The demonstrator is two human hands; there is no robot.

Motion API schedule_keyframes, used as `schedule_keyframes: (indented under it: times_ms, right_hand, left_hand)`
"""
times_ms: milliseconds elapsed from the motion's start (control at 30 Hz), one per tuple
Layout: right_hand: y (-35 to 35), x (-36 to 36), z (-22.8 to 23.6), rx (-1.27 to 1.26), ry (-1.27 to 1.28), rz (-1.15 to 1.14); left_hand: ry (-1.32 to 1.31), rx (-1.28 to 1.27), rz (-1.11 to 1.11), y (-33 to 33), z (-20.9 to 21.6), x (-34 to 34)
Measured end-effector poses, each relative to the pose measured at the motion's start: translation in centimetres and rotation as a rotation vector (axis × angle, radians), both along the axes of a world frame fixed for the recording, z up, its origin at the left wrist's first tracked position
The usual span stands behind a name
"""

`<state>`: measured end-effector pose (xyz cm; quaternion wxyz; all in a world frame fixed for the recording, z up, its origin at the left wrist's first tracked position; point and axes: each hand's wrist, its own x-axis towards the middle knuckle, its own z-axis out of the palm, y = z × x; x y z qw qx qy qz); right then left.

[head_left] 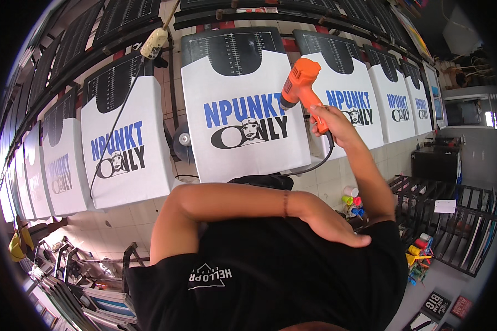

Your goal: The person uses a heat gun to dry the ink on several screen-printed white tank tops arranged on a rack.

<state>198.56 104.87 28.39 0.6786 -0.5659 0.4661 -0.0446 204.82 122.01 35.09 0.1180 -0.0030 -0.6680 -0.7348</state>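
Orange plastic heat gun [300,83] clamped in right hand [330,124], over flat white printed shirt [243,118]; left hand [331,223] loose, empty.

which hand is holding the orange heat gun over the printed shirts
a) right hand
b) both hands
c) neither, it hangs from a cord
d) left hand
a: the right hand grips the handle of the orange heat gun, nozzle toward the printed white shirt, while the left hand rests flat against the person's black shirt.

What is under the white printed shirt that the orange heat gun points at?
A black platen with white ruler markings shows above the shirt at its neck. The rest of it is covered by the fabric. The right hand holds the heat gun.
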Motion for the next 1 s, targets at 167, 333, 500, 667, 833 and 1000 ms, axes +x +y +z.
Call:
schedule_keyframes:
  times_ms: [167,333,500,667,833,1000]
  right_hand:
    - [1.9,0.4,-1.1,-0.047,-0.012,-0.075]
    - [3.6,0.2,-1.5,-0.041,-0.017,-0.138]
    - [3.7,-0.2,-1.3,-0.004,0.016,-0.126]
    - [4.0,-0.7,-1.4,-0.001,0.021,-0.106]
    - [3.5,-1.5,-1.1,0.039,0.002,-0.098]
    - [2.6,-1.9,-1.0,0.052,0.014,-0.021]
  left_hand:
    - [-0.008,-0.029,0.555,2.2,-6.5,9.4]
    - [-0.639,-0.099,1.697,8.7,-15.1,19.6]
    - [-0.684,0.221,2.199,14.1,-22.5,24.4]
    - [-0.631,0.396,2.324,14.3,-29.5,22.3]
    - [-0.762,0.348,2.36,10.7,-29.8,20.4]
    - [-0.869,0.296,2.355,8.2,-30.3,18.9]
